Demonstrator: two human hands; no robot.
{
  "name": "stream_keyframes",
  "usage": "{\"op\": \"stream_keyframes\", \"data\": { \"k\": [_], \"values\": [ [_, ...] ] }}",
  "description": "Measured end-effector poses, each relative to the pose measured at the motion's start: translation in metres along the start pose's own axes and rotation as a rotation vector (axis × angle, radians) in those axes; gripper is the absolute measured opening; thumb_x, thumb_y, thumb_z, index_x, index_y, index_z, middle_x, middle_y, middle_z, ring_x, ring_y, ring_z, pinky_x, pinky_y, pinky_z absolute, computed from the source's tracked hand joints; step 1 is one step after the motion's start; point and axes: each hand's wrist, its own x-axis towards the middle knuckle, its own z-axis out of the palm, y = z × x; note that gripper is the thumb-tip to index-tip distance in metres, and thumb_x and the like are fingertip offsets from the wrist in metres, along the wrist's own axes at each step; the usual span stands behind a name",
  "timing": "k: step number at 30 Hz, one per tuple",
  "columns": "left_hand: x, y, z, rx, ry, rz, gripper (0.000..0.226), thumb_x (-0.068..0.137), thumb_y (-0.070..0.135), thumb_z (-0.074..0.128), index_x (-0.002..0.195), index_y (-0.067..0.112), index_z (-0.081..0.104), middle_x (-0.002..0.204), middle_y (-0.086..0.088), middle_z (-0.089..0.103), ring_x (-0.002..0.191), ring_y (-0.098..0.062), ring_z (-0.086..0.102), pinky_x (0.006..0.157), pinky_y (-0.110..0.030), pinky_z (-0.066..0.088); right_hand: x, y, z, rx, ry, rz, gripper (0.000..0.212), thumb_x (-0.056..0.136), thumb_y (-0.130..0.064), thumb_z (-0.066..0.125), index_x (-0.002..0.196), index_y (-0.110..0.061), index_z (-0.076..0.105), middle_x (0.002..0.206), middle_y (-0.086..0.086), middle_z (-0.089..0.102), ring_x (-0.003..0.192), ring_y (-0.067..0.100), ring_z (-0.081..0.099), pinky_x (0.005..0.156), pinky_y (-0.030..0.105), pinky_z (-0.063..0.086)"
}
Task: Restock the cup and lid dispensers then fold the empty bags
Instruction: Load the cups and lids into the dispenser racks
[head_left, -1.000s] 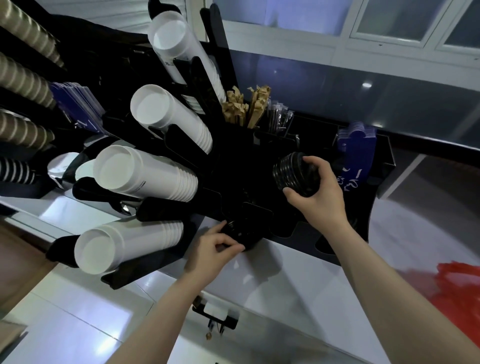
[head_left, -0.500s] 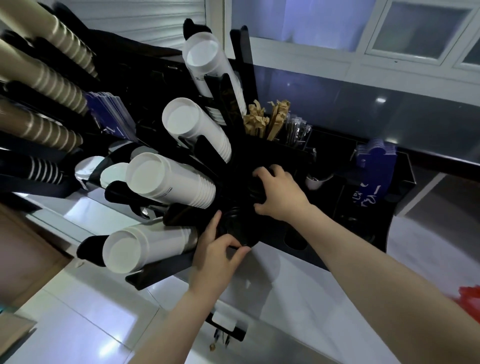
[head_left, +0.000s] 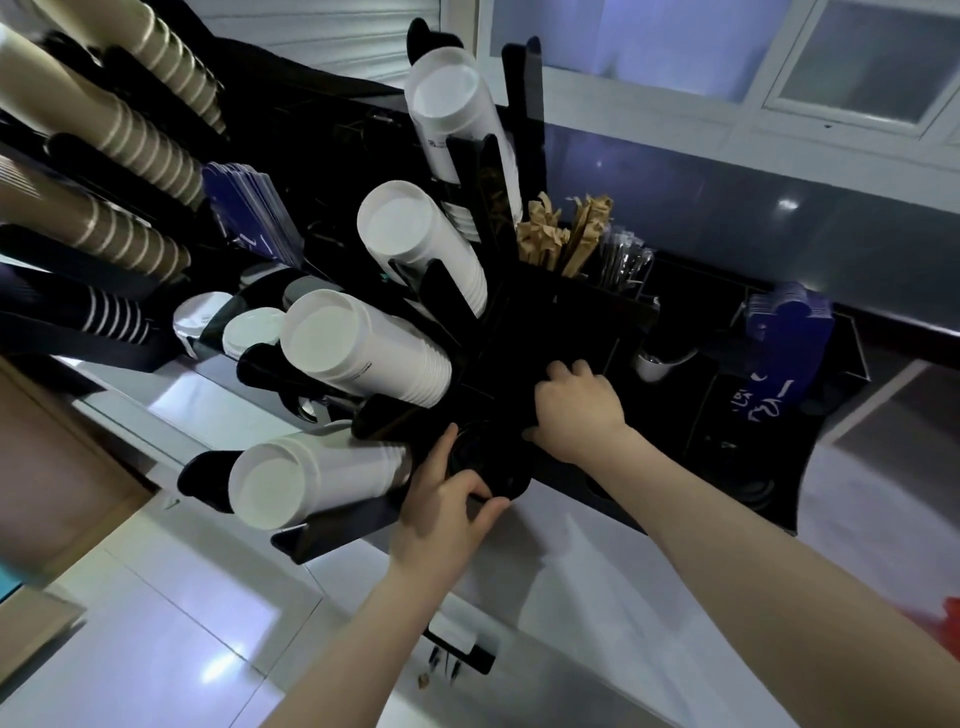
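A black lid dispenser (head_left: 561, 332) stands on the counter beside four tilted stacks of white cups (head_left: 363, 348). My right hand (head_left: 576, 410) lies over the dispenser's dark slot with its fingers curled down round a stack of black lids, which the hand and the shadow mostly hide. Just below, my left hand (head_left: 447, 499) grips the black lids (head_left: 491, 467) at the dispenser's lower front end, thumb under them and fingers along their left side.
Brown ribbed cup stacks (head_left: 135, 140) fill the rack at far left. Wooden stirrers (head_left: 566, 234), wrapped straws (head_left: 621, 262) and blue sleeves (head_left: 787, 332) sit behind the dispenser. White counter (head_left: 597, 561) lies in front; a red bag (head_left: 950, 610) shows at the right edge.
My right hand has carried the stack of black lids left from open air into the dispenser slot. My left hand stayed at the lower lids. The camera has shifted left.
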Motion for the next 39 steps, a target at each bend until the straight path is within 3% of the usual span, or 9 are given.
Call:
{"op": "stream_keyframes", "data": {
  "k": [3,7,18,20,26,30,34,37,39],
  "values": [
    [0.000,0.000,0.000,-0.009,-0.009,-0.002,0.023,0.076,0.028,0.079,0.068,0.012,0.063,0.154,-0.006,0.030,0.110,-0.041,0.058,0.091,-0.035,0.046,-0.013,0.006,0.011,-0.111,-0.039,-0.084,0.063,0.088,-0.047,0.056,0.137,-0.011,0.044,0.135,0.009,0.050,0.123,0.032,0.044,0.111,0.042,0.024],
    [0.000,0.000,0.001,0.000,-0.001,0.022,0.022,0.075,0.028,0.079,0.068,0.013,0.065,0.153,-0.007,0.032,0.129,-0.029,0.046,0.092,-0.035,0.046,-0.017,0.009,0.015,-0.122,-0.056,-0.079,0.069,0.088,-0.048,0.054,0.145,-0.013,0.034,0.140,0.007,0.048,0.131,0.030,0.038,0.117,0.048,0.003],
    [0.005,0.003,0.001,-0.036,0.039,0.017,0.018,0.075,0.026,0.079,0.067,0.019,0.064,0.152,-0.005,0.034,0.136,-0.020,0.037,0.095,-0.003,0.019,-0.020,0.013,0.017,0.094,-0.031,-0.071,0.069,0.081,-0.051,0.059,0.143,-0.044,0.030,0.142,0.011,0.039,0.134,0.033,0.028,0.115,0.048,-0.007],
    [0.007,0.006,0.001,-0.041,0.045,0.024,0.018,0.075,0.027,0.079,0.068,0.019,0.065,0.152,-0.005,0.034,0.137,-0.020,0.037,0.098,-0.008,0.021,-0.020,0.013,0.017,0.090,-0.054,-0.068,0.072,0.080,-0.052,0.060,0.144,-0.044,0.028,0.144,0.011,0.036,0.135,0.033,0.026,0.115,0.048,-0.009],
    [0.012,0.019,0.000,-0.065,0.071,0.069,0.017,0.077,0.024,0.078,0.070,0.015,0.066,0.152,-0.008,0.033,0.137,-0.022,0.036,0.100,-0.025,0.031,-0.041,0.023,0.008,0.362,-0.004,-0.070,0.074,0.085,-0.035,0.061,0.149,-0.024,0.027,0.156,0.005,0.025,0.146,0.027,0.010,0.119,0.046,0.007],
    [0.015,0.033,0.003,-0.066,0.075,0.118,0.016,0.078,0.025,0.077,0.072,0.015,0.066,0.152,-0.008,0.032,0.139,-0.019,0.032,0.103,-0.027,0.032,-0.086,0.051,0.011,0.554,0.292,-0.014,0.053,0.082,-0.015,0.067,0.133,-0.016,0.053,0.136,0.004,0.050,0.130,0.025,0.039,0.108,0.026,0.026],
    [0.019,0.042,0.005,-0.078,0.123,0.163,0.017,0.079,0.029,0.075,0.074,0.017,0.064,0.152,-0.002,0.032,0.135,-0.001,0.027,0.100,-0.018,0.028,-0.127,0.092,0.023,0.606,0.449,0.280,0.040,0.079,-0.014,0.072,0.118,-0.017,0.061,0.118,0.002,0.056,0.111,0.023,0.050,0.091,0.024,0.037],
    [0.022,0.052,0.008,-0.113,0.120,0.177,0.015,0.078,0.029,0.075,0.074,0.022,0.063,0.149,0.008,0.030,0.121,0.029,0.017,0.086,0.006,0.022,-0.137,0.122,0.028,0.448,0.309,0.408,0.059,0.077,-0.032,0.075,0.129,-0.019,0.052,0.130,0.004,0.053,0.121,0.028,0.042,0.099,0.034,0.036],
    [0.023,0.061,0.012,-0.163,0.072,0.175,0.014,0.079,0.029,0.074,0.074,0.026,0.062,0.148,0.007,0.030,0.117,0.033,0.018,0.077,0.010,0.024,-0.137,0.131,0.030,0.253,0.113,0.415,0.079,0.073,-0.052,0.073,0.139,-0.023,0.040,0.140,0.005,0.046,0.133,0.031,0.031,0.108,0.041,0.030]
  ]
}}
